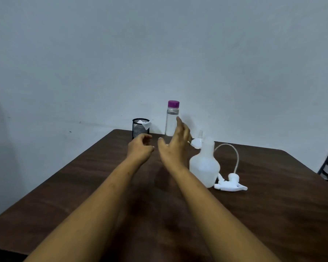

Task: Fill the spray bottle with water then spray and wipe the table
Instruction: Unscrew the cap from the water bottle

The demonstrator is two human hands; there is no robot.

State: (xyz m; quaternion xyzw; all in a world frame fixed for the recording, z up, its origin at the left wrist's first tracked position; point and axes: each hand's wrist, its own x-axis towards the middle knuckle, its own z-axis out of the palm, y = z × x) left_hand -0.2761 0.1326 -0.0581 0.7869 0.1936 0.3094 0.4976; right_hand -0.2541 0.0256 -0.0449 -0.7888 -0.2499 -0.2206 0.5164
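By my reading the job is barely begun: the spray bottle (204,165) stands open-necked at about 2 o'clock on the table (83,186), its trigger head (230,184) lying just beside it at 3 o'clock, and the water bottle (171,121) at 12 o'clock is capped, so filling, spraying and wiping all remain. The spray bottle is squat, translucent white, with no clear water line. The right hand (175,146) reaches straight-fingered toward the water bottle; the left hand (140,148) hangs loosely curled, both empty.

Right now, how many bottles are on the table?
2: a clear purple-capped bottle standing at the far edge, and a white spray bottle nearer, beside its detached trigger head. None seems hidden.
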